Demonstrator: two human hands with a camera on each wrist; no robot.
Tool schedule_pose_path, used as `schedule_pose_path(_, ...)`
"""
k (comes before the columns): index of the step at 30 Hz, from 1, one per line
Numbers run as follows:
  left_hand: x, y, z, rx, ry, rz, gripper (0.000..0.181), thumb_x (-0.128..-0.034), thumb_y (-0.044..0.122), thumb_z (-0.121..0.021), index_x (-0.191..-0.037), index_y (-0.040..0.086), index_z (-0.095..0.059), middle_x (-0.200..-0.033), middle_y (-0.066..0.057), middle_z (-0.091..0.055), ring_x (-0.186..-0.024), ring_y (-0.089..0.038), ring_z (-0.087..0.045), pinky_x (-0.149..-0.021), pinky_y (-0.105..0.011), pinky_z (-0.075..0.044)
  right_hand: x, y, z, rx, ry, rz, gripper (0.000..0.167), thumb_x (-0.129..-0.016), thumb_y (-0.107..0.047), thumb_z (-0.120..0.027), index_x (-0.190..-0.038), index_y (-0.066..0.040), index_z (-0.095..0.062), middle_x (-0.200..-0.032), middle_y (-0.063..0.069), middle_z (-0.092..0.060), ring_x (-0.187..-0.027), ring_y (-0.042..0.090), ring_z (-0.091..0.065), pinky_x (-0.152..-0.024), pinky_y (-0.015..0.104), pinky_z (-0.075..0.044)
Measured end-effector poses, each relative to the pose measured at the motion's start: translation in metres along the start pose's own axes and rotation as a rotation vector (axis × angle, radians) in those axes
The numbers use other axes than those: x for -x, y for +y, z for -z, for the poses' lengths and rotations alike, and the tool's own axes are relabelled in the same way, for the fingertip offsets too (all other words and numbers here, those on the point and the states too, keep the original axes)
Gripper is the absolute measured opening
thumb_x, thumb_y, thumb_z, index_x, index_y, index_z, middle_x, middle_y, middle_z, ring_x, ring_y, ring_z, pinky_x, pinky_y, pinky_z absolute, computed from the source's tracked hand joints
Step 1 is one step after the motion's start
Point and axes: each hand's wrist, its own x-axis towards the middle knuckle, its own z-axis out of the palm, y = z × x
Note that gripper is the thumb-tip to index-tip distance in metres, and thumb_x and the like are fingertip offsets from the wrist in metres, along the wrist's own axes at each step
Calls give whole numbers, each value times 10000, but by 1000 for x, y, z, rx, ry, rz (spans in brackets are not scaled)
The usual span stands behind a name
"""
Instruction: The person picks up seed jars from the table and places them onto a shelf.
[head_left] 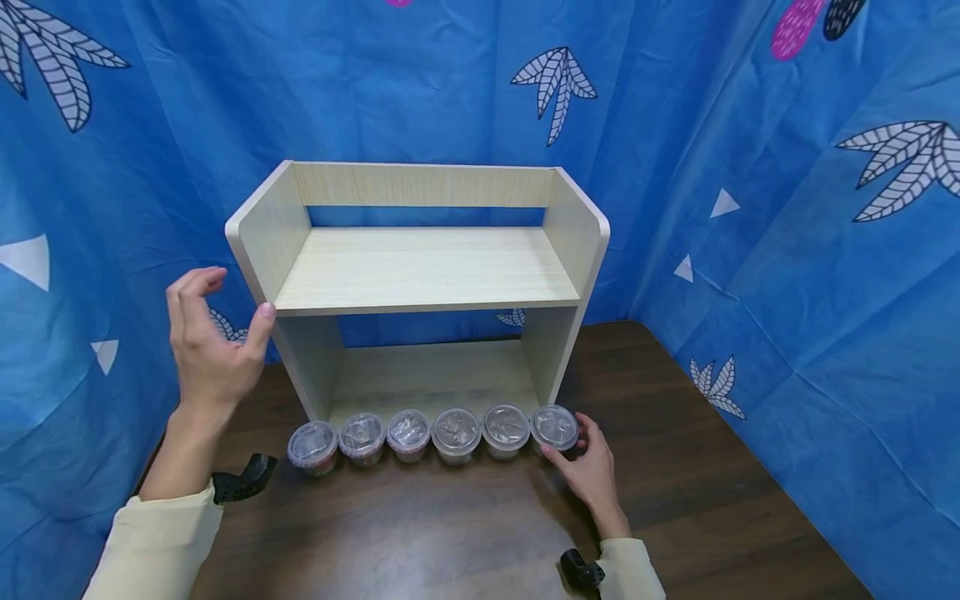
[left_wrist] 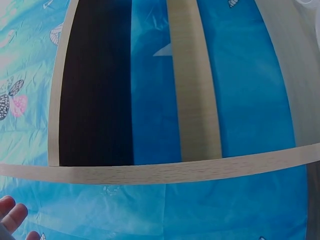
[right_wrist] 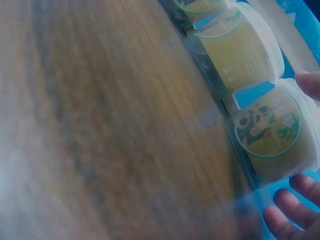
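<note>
My right hand (head_left: pixel 592 471) has its thumb and fingers about the rightmost lidded plastic tub (head_left: pixel 555 427) in a row. That tub, printed with a panda-like picture, stands on the table in the right wrist view, the thumb (right_wrist: pixel 310 84) at its lid and the fingers (right_wrist: pixel 295 205) at its far side. Raised beside the left panel of a pale wooden two-tier shelf (head_left: pixel 423 267), my left hand (head_left: pixel 213 346) is empty, fingers apart and loosely bent. Its thumb tip is near the panel's front edge; whether they touch I cannot tell.
Several more clear-lidded tubs (head_left: pixel 456 433) line up along the shelf's front, the leftmost tub (head_left: pixel 313 446) showing reddish contents. A dark brown wooden table (head_left: pixel 420 533) carries everything. Blue patterned curtains (head_left: pixel 427 92) hang behind and at both sides.
</note>
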Motion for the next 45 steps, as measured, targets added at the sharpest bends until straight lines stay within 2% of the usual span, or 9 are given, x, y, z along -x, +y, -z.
schedule_pose_path(7, -1, -1, 1, -6, 5, 3, 619, -877, 354, -601, -1323, -52, -464, -1322, -303, -460, -1216, -398, -458, -1054, -468, -356, 0, -1, -1, 7, -20, -25, 781, -708, -253, -863, -1348, 18, -507, -1083, 196, -609, -916, 314, -566, -770, 414, -436)
schedule_pose_path(20, -7, -3, 1, -7, 16, 5, 619, -875, 348, -597, -1330, -50, -460, -1322, -305, -461, -1217, -375, -463, -1054, -475, -355, -4, -1, -3, 10, -16, 0, 789, -694, -244, -868, -1344, 24, -508, -1076, 198, -622, -876, 291, -568, -747, 393, -441)
schedule_pose_path(33, -14, -4, -1, -14, 38, -12, 637, -868, 371, -581, -1322, -58, -458, -1297, -320, -466, -1202, -380, -469, -1045, -476, -367, -5, -1, -4, 1, -36, 0, 810, -706, -260, -861, -1362, 35, -490, -1209, 239, -606, -948, 325, -592, -784, 429, -462)
schedule_pose_path(45, -20, -5, -8, -18, 30, -26, 622, -867, 361, -590, -1321, -44, -461, -1303, -302, -469, -1208, -361, -467, -1049, -448, -366, -8, 0, -5, 2, -62, -10, 832, -710, -275, -863, -1379, 30, -473, -1247, 242, -591, -996, 334, -588, -822, 454, -461)
